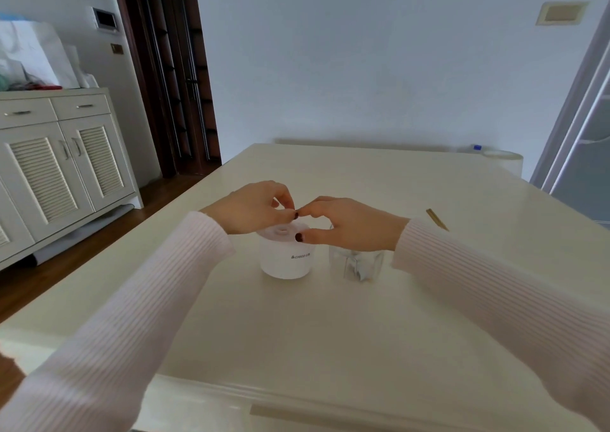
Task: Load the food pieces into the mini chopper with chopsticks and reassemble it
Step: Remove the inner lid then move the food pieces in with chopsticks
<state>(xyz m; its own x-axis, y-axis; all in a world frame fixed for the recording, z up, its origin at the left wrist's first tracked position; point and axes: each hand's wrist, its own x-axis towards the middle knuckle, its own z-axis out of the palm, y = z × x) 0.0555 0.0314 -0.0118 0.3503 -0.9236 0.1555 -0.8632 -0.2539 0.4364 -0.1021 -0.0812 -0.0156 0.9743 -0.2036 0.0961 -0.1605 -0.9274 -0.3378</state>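
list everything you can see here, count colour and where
chopper top: 1, white, on the table, left of the cup
chopper cup: 1, clear, blade inside, under the right hand
chopsticks: count unclear, tan, tip showing behind the right wrist
table: 1, cream, centre
cabinet: 1, white, far left
door: 1, dark brown, behind the cabinet
left hand: 1, above the chopper top, fingertips pinched
right hand: 1, above the cup, fingertips meeting the left hand's

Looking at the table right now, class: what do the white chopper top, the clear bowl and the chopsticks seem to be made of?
White chopper top: likely matte plastic, opaque and smooth with printed lettering.
Clear bowl: glass or clear plastic; the blade shows through, so it is transparent, but I cannot tell which.
Chopsticks: probably wood or bamboo, tan and dull.
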